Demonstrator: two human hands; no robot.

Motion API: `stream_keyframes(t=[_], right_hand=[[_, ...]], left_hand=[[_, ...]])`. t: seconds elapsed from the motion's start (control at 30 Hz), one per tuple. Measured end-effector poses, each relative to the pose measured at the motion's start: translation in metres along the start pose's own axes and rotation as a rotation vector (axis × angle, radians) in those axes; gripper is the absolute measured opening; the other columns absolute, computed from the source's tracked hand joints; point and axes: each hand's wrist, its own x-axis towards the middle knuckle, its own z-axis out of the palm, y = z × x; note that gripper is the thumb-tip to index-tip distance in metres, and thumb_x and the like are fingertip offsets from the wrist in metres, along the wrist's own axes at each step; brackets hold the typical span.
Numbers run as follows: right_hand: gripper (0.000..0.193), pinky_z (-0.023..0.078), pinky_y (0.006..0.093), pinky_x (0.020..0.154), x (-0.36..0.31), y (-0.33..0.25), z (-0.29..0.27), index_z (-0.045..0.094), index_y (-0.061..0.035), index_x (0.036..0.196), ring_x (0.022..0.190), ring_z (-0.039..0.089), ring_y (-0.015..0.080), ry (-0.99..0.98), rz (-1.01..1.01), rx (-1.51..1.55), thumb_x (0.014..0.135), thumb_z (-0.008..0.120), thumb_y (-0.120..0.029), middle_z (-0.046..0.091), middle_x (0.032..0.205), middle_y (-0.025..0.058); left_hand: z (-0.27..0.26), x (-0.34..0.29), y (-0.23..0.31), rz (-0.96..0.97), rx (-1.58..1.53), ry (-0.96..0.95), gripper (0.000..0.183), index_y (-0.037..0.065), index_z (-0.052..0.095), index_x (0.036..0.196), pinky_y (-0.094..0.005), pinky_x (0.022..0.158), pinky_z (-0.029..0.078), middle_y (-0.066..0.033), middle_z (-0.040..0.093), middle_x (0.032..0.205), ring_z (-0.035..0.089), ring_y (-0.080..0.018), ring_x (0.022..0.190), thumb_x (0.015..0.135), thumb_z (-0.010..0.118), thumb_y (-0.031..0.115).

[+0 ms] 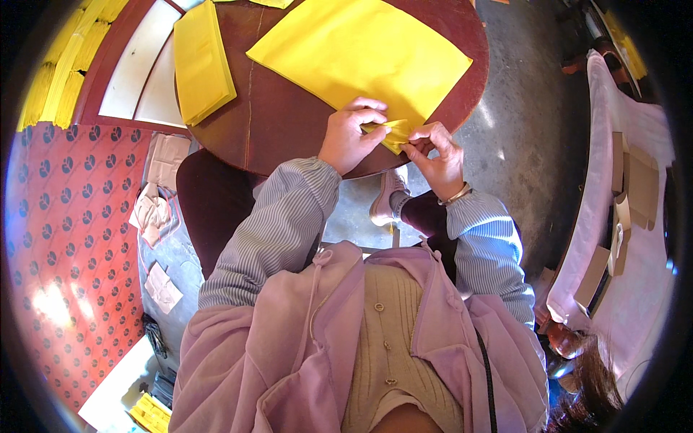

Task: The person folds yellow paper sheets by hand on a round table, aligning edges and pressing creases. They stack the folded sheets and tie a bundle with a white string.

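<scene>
A large yellow sheet [361, 54], paper or thin cloth, lies flat on the round dark red table [263, 108], one corner toward me at the table's near edge. My left hand [352, 136] pinches a raised fold close to that corner, thumb and fingers together. Just right of it, my right hand [437, 154] grips the corner's tip between thumb and fingertips. Both hands nearly meet over the yellow material. On the left of the table rests a stack of folded yellow sheets [204, 65], apart from my hands.
Left of me stands a red patterned panel [79, 231]; more yellow bundles [61, 68] lie beyond it. On the floor are crumpled beige wrappings [153, 213]. At right, a pink-covered surface [577, 238] carries opened cardboard boxes [639, 184].
</scene>
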Motion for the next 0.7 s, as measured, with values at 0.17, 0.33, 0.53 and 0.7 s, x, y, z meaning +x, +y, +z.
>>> stream_keyframes(t=[0.17,0.33,0.53,0.7], right_hand=[[0.021,0.053,0.026,0.064,0.0005,-0.0073,-0.006,0.077,-0.0019,0.104,0.073,0.067,0.0123,-0.058,-0.015,-0.074,0.084,0.082,0.002,0.068,0.089,0.0054],[0.015,0.053,0.0266,0.066,0.0037,-0.009,-0.0077,0.078,-0.0008,0.1,0.073,0.068,0.0149,-0.047,-0.025,-0.098,0.086,0.082,-0.002,0.069,0.087,0.0072],[0.013,0.055,0.0258,0.065,0.0043,-0.0055,-0.006,0.078,0.0001,0.097,0.072,0.068,0.0127,-0.04,0.088,-0.011,0.087,0.083,-0.005,0.07,0.087,0.006],[0.012,0.054,0.0253,0.064,0.0039,-0.003,-0.0038,0.077,-0.0005,0.096,0.071,0.067,0.0108,-0.027,0.1,0.008,0.086,0.084,-0.004,0.068,0.085,0.0046]], left_hand=[[-0.0003,0.0005,0.0,-0.019,-0.011,0.001,0.016,0.0,0.077,0.098,-0.0339,0.091,0.056,-0.014,0.074,0.117,0.073,-0.0258,0.105,0.087,0.081,0.011],[-0.0007,0.0007,-0.0042,-0.02,-0.034,-0.017,0.015,-0.001,0.077,0.098,-0.0338,0.092,0.056,-0.0136,0.073,0.119,0.072,-0.0251,0.107,0.087,0.08,0.01],[-0.0058,0.0017,-0.0091,0.029,-0.058,-0.063,0.016,0.0,0.076,0.1,-0.0353,0.096,0.055,-0.0132,0.072,0.122,0.071,-0.0263,0.111,0.086,0.079,0.006],[-0.0081,-0.0002,-0.0048,0.098,-0.01,-0.07,0.017,0.0,0.075,0.098,-0.0364,0.097,0.055,-0.0136,0.072,0.122,0.07,-0.0274,0.112,0.083,0.08,0.007]])
